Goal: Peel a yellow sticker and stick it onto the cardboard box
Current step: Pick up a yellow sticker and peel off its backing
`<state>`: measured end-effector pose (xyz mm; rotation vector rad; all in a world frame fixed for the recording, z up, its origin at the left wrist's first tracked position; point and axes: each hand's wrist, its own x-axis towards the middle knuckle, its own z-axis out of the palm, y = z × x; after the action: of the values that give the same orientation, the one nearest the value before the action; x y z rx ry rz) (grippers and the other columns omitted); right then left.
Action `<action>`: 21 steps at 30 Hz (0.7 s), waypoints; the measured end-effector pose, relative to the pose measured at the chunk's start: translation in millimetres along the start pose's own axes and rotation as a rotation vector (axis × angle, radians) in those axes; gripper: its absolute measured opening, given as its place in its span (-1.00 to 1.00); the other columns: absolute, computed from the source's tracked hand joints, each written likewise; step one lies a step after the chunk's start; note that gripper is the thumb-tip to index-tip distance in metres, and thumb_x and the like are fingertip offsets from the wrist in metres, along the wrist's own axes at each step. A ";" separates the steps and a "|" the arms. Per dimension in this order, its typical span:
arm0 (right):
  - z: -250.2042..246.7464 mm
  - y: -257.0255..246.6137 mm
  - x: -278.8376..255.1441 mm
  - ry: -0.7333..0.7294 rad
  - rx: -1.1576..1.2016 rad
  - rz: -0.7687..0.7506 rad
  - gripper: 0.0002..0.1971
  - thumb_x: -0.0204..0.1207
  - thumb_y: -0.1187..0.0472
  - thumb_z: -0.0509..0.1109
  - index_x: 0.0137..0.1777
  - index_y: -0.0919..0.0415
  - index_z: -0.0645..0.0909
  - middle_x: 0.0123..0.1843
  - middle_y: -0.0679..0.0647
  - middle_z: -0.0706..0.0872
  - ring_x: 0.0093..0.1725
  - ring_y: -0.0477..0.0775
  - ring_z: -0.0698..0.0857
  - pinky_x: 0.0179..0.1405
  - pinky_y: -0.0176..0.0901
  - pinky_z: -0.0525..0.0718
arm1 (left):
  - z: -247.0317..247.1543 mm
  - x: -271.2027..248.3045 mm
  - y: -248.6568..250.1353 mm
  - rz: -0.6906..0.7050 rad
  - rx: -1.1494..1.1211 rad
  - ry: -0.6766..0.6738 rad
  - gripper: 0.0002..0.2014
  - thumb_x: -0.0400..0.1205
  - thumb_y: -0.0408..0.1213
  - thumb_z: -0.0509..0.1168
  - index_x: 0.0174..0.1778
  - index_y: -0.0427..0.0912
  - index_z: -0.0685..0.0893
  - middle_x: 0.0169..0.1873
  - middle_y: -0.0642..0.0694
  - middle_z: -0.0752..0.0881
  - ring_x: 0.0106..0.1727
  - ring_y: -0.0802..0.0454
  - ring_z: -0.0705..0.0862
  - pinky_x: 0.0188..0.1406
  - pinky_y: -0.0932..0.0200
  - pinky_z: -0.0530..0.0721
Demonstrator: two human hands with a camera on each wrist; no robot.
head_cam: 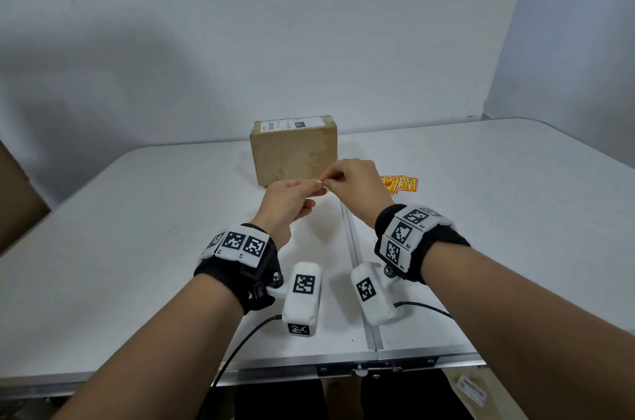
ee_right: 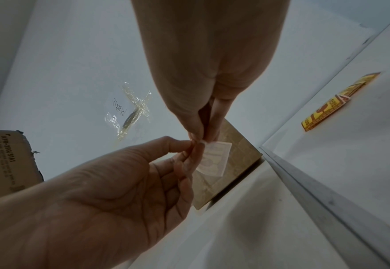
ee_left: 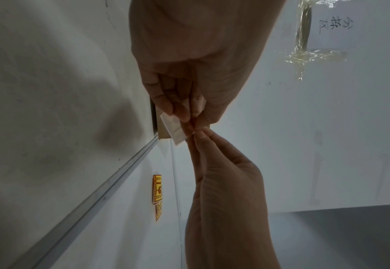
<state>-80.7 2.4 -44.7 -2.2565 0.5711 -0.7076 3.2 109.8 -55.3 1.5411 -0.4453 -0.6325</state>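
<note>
Both hands (head_cam: 323, 184) pinch a sticker (ee_right: 214, 158) above white table (head_cam: 137, 247), grey wall behind.

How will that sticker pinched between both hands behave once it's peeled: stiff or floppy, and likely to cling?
Probably floppy: the sticker looks thin, and light shows through it where it hangs below the fingertips. Likely very light, since the left hand and right hand carry it by one edge alone. Its freed adhesive side may well cling to skin or fold onto itself before reaching the cardboard box.
</note>
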 end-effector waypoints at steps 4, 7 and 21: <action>-0.3 0.7 0.2 0.000 -0.003 -0.004 -0.84 0.50 0.31 0.37 -0.06 0.22 0.80 -0.06 0.11 0.82 -0.13 -0.09 0.65 -0.29 -0.63 0.40 | 1.8 0.2 0.1 0.019 0.019 0.020 -0.74 0.57 -0.22 0.39 0.08 -0.30 0.78 -0.11 -0.06 0.82 -0.34 0.14 0.57 -0.05 0.24 0.63; -0.3 1.9 1.0 -0.011 0.009 -0.002 -0.85 0.50 0.30 0.39 -0.06 0.22 0.80 -0.07 0.10 0.82 -0.13 -0.08 0.66 -0.27 -0.62 0.42 | 2.3 0.4 -0.3 0.030 0.044 0.030 -0.73 0.57 -0.22 0.39 0.08 -0.32 0.77 -0.10 -0.08 0.82 -0.35 0.14 0.55 -0.07 0.25 0.62; -3.4 6.9 2.9 -0.153 0.387 0.223 -0.82 0.41 0.26 0.52 -0.10 0.39 0.80 -0.06 0.29 0.84 -0.09 0.10 0.82 0.07 -0.15 0.80 | -6.1 -2.2 3.7 0.089 0.230 0.001 -0.82 0.50 -0.29 0.43 -0.13 -0.35 0.79 -0.22 -0.11 0.77 -0.33 0.12 0.52 -0.19 0.28 0.54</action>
<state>-82.0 -5.5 -46.7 -1.8355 0.5477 -0.4804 5.8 115.6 -51.3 1.7278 -0.5988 -0.5257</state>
